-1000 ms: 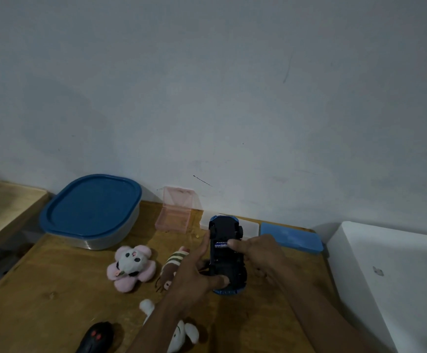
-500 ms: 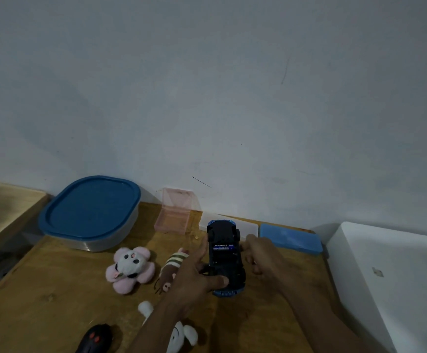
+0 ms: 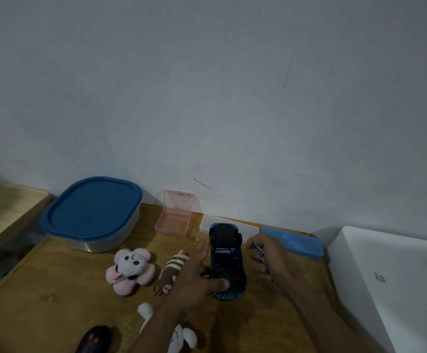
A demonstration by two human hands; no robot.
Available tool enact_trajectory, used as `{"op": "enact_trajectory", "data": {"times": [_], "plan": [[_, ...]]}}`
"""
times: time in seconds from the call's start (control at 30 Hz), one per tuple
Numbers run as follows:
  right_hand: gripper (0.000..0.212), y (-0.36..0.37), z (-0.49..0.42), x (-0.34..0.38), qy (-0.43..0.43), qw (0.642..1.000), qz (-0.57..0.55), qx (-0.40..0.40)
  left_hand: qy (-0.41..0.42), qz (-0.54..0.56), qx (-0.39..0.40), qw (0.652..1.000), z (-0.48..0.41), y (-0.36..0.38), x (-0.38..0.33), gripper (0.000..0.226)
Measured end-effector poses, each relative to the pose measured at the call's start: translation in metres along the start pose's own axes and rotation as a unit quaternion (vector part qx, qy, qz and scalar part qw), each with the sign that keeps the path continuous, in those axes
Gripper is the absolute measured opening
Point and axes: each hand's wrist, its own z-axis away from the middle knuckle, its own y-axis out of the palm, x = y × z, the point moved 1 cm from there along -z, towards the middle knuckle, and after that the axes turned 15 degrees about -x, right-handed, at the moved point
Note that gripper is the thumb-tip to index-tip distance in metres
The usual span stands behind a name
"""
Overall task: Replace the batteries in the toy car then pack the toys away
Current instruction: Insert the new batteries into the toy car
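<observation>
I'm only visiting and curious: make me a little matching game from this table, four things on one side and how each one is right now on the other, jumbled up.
Things:
1. toy car
2. loose battery
3. pink box
4. big tub

States:
A. closed
B. standing open
C. upside down, gripped by the left hand
D. held in the right hand

Pairs: 1-C, 2-D, 3-B, 4-A.
</observation>
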Motion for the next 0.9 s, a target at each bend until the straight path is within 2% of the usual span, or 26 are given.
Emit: {"op": "enact_trajectory", "data": {"times": [0.1, 0.2, 0.4, 0.47, 0.53, 0.6, 0.67, 0.83, 0.9], "plan": [[0.018, 0.002, 0.002, 0.003, -0.015, 0.999, 0.031, 0.002, 0.02, -0.009, -0.009, 1.0, 0.003, -0.001, -0.006, 0.092], [0.028, 0.004, 0.003, 0.005, -0.068, 0.993, 0.094, 0.007, 0.017, -0.005, -0.013, 1.0, 0.003, -0.002, -0.007, 0.093], [0.026, 0.006, 0.001, 0.004, -0.167, 0.976, 0.14, 0.007, 0.004, -0.002, -0.018, 1.0, 0.003, -0.003, -0.007, 0.091], [0.024, 0.008, 0.0, 0.004, -0.154, 0.98, 0.126, 0.006, 0.007, -0.004, -0.018, 1.0, 0.005, -0.003, -0.011, 0.09], [0.02, 0.008, 0.001, 0.004, -0.097, 0.993, 0.066, 0.017, 0.009, -0.011, -0.021, 1.0, 0.006, -0.002, -0.014, 0.091], [0.027, 0.007, 0.0, 0.004, -0.061, 0.997, 0.03, 0.027, 0.006, -0.015, -0.02, 1.0, 0.007, -0.002, -0.015, 0.093], [0.031, 0.006, 0.0, 0.004, -0.066, 0.997, 0.04, 0.03, 0.0, -0.015, -0.022, 1.0, 0.007, -0.003, -0.014, 0.092], [0.017, 0.005, -0.001, 0.0, -0.11, 0.991, 0.074, 0.018, 0.005, -0.013, -0.029, 0.999, 0.006, -0.002, -0.013, 0.089], [0.008, 0.004, -0.002, -0.002, -0.17, 0.98, 0.103, 0.004, 0.005, -0.016, -0.032, 0.999, 0.006, -0.002, -0.013, 0.089]]}}
